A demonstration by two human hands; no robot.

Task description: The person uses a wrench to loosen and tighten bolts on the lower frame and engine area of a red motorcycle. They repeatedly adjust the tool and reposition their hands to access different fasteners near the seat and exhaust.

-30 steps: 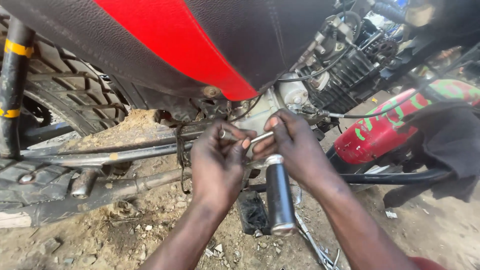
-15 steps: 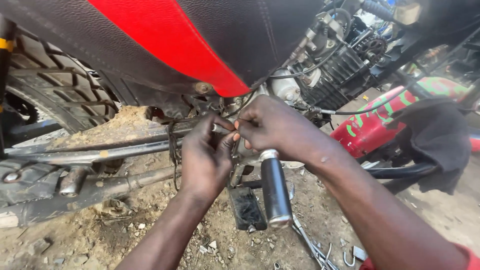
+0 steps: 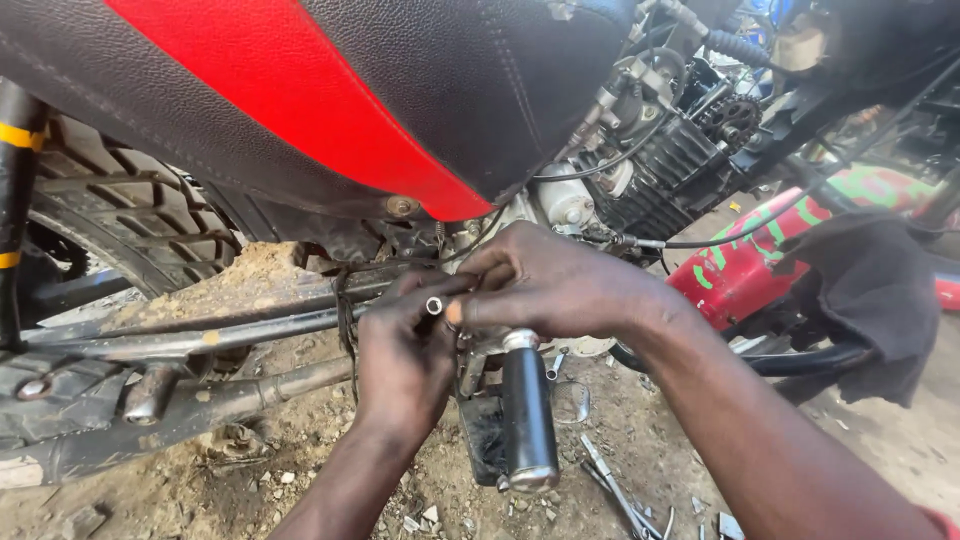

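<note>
Hands meet at frame centre under the black-and-red motorcycle seat [image 3: 300, 90]. Left hand [image 3: 405, 360] comes up from lower centre, fingers [image 3: 420, 300] curled narrow around a small silver socket [image 3: 434, 305] with its open end facing the camera. Right hand [image 3: 560, 285] reaches in from the right, thumb and forefinger pinched shut on the same socket or the fastener behind it; cannot tell which. Just below hangs the black footpeg [image 3: 528, 410], pointing down the frame. Frame tubes [image 3: 200, 335] run left toward the rear tyre [image 3: 110, 220] at upper left. Engine [image 3: 660, 165] sits upper right. Loose tools [image 3: 615, 490] lie on the dirt ground [image 3: 300, 470] at lower centre. Step in hand looks like seating the socket on a fastener near the footpeg mount. Next move likely calls for square alignment and a steady push before any turning.
</note>
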